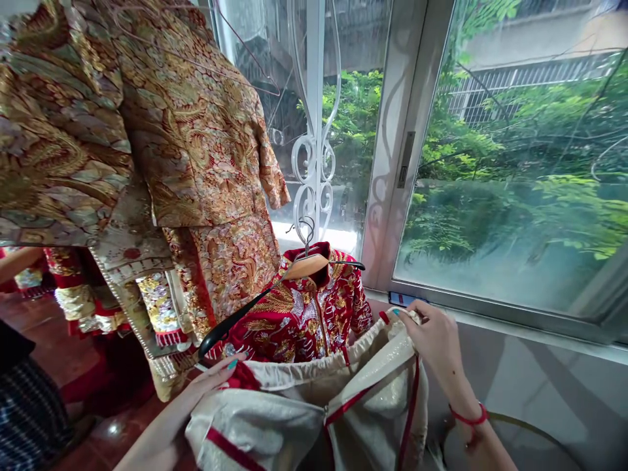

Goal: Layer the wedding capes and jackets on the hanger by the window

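Between my hands, a cream skirt [275,418] with dark red trim is stretched by its gathered waistband. At the waistband's left end, my left hand [210,379] grips the fabric beside a bit of red cloth; some of its fingers are hidden. My right hand [432,333] pinches the opposite end near the windowsill. Just beyond hangs a red embroidered jacket [294,314] on a hanger [307,265] with a wooden middle and black arms. The hanger's left arm reaches down close to my left hand.
Gold and red embroidered garments [196,131] hang at the left. A window [515,196] with a metal frame fills the right side. A small dark blue object [405,299] lies on the sill. Part of another person in a striped garment [32,412] shows at lower left.
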Tool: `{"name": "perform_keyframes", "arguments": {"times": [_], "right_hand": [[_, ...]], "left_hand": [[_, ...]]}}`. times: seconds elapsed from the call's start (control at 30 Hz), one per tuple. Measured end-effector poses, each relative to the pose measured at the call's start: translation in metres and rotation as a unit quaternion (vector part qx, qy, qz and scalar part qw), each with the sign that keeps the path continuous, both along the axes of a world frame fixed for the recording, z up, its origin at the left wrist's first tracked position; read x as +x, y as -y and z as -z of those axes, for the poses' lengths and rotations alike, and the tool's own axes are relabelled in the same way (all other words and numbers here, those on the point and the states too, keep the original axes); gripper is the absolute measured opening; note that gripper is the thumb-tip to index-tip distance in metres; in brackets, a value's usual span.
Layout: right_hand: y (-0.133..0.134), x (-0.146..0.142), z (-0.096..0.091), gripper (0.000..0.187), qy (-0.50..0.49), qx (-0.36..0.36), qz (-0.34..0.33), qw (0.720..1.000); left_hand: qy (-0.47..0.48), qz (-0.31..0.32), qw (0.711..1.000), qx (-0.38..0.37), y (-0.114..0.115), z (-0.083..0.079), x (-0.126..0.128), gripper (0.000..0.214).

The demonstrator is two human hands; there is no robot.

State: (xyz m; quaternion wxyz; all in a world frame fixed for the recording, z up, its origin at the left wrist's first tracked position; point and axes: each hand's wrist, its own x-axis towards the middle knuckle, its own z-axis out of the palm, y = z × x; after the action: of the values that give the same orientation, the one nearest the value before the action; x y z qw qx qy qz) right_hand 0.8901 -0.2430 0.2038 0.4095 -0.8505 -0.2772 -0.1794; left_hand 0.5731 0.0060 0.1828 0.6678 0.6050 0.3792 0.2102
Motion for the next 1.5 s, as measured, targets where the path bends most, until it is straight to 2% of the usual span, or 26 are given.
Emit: {"name": "perform_keyframes", "arguments": {"times": [0.13,0.2,0.23,0.27,0.37,0.4,0.43,0.5,0.57,0.63,0.7,0.77,0.83,0.87,0.9,0.97,1.03,1.07,1.13,1.17,1.23,1.3,1.37,1.43,1.47,1.5], "right_hand": [[-0.033,0.004,-0.002,0.025,0.026,0.044,-0.031,0.998],[-0.051,0.006,-0.002,0.023,0.033,0.045,-0.042,0.998],[-0.058,0.005,-0.003,0.022,0.038,0.047,-0.045,0.997],[-0.064,0.004,-0.003,0.022,0.043,0.051,-0.049,0.997],[-0.072,-0.003,-0.002,0.022,0.061,0.079,-0.066,0.993],[-0.073,-0.006,-0.001,0.022,0.071,0.090,-0.070,0.991],[-0.072,-0.008,-0.001,0.023,0.082,0.098,-0.073,0.989],[-0.071,-0.013,-0.001,0.023,0.108,0.106,-0.089,0.985],[-0.070,-0.016,-0.004,0.023,0.123,0.109,-0.132,0.978],[-0.069,-0.019,-0.011,0.020,0.111,0.108,-0.193,0.969],[-0.063,-0.025,-0.018,0.018,0.073,0.105,-0.226,0.966],[-0.054,-0.034,-0.025,0.017,0.046,0.122,-0.201,0.971],[-0.048,-0.047,-0.027,0.018,0.030,0.171,-0.157,0.972],[-0.047,-0.056,-0.026,0.018,0.012,0.186,-0.160,0.969],[-0.049,-0.065,-0.023,0.016,-0.018,0.182,-0.189,0.965],[-0.059,-0.085,-0.013,0.018,-0.097,0.110,-0.305,0.941],[-0.074,-0.105,-0.002,0.042,-0.150,0.011,-0.433,0.888],[-0.082,-0.113,0.004,0.047,-0.158,-0.022,-0.479,0.863],[-0.095,-0.126,0.012,0.026,-0.153,-0.039,-0.531,0.833],[-0.100,-0.129,0.015,0.014,-0.151,-0.029,-0.535,0.830],[-0.108,-0.134,0.019,0.023,-0.148,0.000,-0.510,0.847],[-0.114,-0.136,0.021,0.023,-0.141,0.021,-0.468,0.872],[-0.119,-0.140,0.023,0.020,-0.134,0.036,-0.444,0.885],[-0.123,-0.144,0.024,0.018,-0.129,0.047,-0.435,0.890],[-0.124,-0.146,0.023,0.017,-0.127,0.049,-0.432,0.892],[-0.125,-0.148,0.022,0.015,-0.125,0.048,-0.426,0.895]], "left_hand": [[0.000,0.026,1.000,0.005,-0.025,-0.009,0.003,0.025],[-0.038,0.049,0.995,0.076,-0.037,-0.015,0.004,0.018],[-0.074,0.061,0.986,0.139,-0.042,-0.017,0.004,0.015],[-0.118,0.069,0.967,0.215,-0.046,-0.020,0.003,0.014],[-0.240,0.066,0.876,0.414,-0.051,-0.022,-0.001,0.027],[-0.257,0.054,0.856,0.445,-0.051,-0.021,-0.002,0.031],[-0.255,0.044,0.855,0.450,-0.051,-0.020,-0.004,0.035],[-0.198,0.024,0.901,0.385,-0.050,-0.018,-0.004,0.034],[-0.092,-0.006,0.963,0.254,-0.049,-0.021,-0.002,0.031],[-0.001,-0.042,0.990,0.134,-0.045,-0.033,0.002,0.037],[0.057,-0.082,0.991,0.087,-0.036,-0.051,0.006,0.037],[0.106,-0.109,0.984,0.097,-0.021,-0.073,0.009,0.024],[0.148,-0.106,0.975,0.128,-0.004,-0.092,0.013,0.018],[0.158,-0.087,0.974,0.140,0.005,-0.099,0.015,0.018],[0.161,-0.057,0.974,0.145,0.014,-0.104,0.019,0.017],[0.154,0.010,0.977,0.145,0.029,-0.108,0.030,0.017],[0.142,0.070,0.977,0.140,0.040,-0.104,0.041,0.017],[0.139,0.091,0.976,0.143,0.044,-0.101,0.047,0.017],[0.130,0.123,0.970,0.162,0.050,-0.092,0.054,0.015],[0.126,0.129,0.968,0.175,0.053,-0.086,0.056,0.015],[0.125,0.103,0.966,0.204,0.060,-0.071,0.056,0.018],[0.113,0.037,0.965,0.232,0.070,-0.051,0.050,0.030],[0.062,-0.038,0.960,0.270,0.082,-0.030,0.041,0.056],[-0.011,-0.082,0.949,0.303,0.092,-0.011,0.029,0.082],[-0.045,-0.089,0.945,0.311,0.094,-0.004,0.024,0.086],[-0.073,-0.085,0.943,0.312,0.092,0.001,0.018,0.081]]}}
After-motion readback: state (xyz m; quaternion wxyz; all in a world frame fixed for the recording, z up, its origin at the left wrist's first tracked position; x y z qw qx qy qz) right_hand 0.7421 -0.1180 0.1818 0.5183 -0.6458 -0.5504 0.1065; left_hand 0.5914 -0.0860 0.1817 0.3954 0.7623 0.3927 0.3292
